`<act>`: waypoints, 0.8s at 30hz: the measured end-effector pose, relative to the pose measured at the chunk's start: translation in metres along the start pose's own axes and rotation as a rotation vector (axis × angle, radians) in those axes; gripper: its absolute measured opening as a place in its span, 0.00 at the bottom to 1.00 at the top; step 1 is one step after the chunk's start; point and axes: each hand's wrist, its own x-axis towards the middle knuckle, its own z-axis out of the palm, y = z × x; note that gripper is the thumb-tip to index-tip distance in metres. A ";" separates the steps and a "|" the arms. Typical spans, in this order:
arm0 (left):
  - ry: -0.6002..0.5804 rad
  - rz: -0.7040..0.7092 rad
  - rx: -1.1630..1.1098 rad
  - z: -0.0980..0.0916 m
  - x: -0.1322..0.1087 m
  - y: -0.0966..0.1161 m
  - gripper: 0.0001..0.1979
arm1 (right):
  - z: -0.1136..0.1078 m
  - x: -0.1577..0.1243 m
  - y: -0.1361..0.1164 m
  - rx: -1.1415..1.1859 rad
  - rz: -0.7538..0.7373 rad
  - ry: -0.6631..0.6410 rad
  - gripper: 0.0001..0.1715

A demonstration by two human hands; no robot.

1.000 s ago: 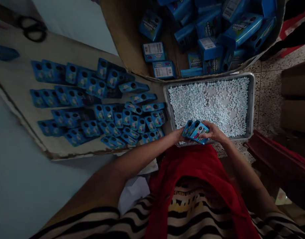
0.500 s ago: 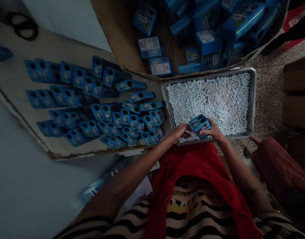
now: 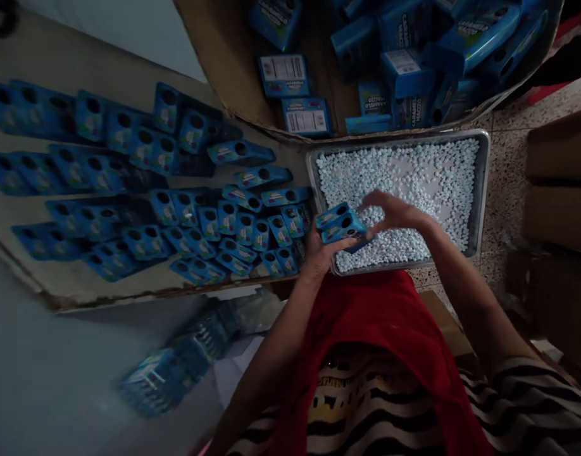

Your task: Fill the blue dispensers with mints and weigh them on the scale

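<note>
My left hand (image 3: pixel 318 252) is closed around a few small blue candy boxes (image 3: pixel 342 223), held side by side above the left front corner of a metal tray (image 3: pixel 483 196). Dark round holes show on the boxes' faces. My right hand (image 3: pixel 392 212) hovers over the tray just right of the boxes, its fingers apart and curved, holding nothing I can see. Small pale blue and white candies (image 3: pixel 354 171) cover most of the tray bottom, thinner toward the right middle.
Several rows of blue boxes (image 3: pixel 243 225) lie on the table (image 3: pixel 143 288) at left. Behind the tray, a large cardboard box (image 3: pixel 224 82) contains more blue boxes. Wrapped blue packs (image 3: pixel 169 373) sit low at left. Brown cartons (image 3: pixel 561 152) stand at right.
The candy boxes have passed from my right hand to my left and shifted left. My right hand has let go and opened. A person at the right has left the view.
</note>
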 end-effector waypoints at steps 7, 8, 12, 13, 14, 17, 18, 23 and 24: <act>0.068 0.144 0.058 -0.032 0.004 -0.009 0.45 | 0.016 0.097 0.015 -0.663 -0.131 0.017 0.26; 0.056 0.134 0.077 -0.033 0.004 -0.013 0.46 | 0.027 0.093 0.017 -0.684 -0.106 0.042 0.27; -0.028 0.114 0.169 -0.035 0.014 -0.018 0.45 | 0.050 0.034 0.020 -0.641 0.041 0.170 0.22; -0.069 0.127 0.199 -0.035 0.019 -0.016 0.45 | 0.050 0.012 0.021 -0.620 0.060 0.186 0.21; -0.118 0.140 0.225 -0.036 0.025 -0.013 0.45 | 0.050 -0.012 0.023 -0.597 0.072 0.217 0.20; -0.239 0.146 0.231 -0.036 0.045 -0.006 0.54 | 0.051 -0.087 0.040 -0.530 0.169 0.556 0.22; -0.254 0.136 0.216 -0.035 0.051 -0.005 0.58 | 0.054 -0.109 0.050 -0.516 0.259 0.730 0.24; -0.254 0.101 0.080 -0.017 0.061 -0.024 0.59 | 0.086 -0.151 0.094 -0.532 0.631 1.076 0.41; -0.262 0.107 0.046 -0.011 0.061 -0.030 0.57 | 0.092 -0.144 0.097 -0.522 0.642 1.070 0.43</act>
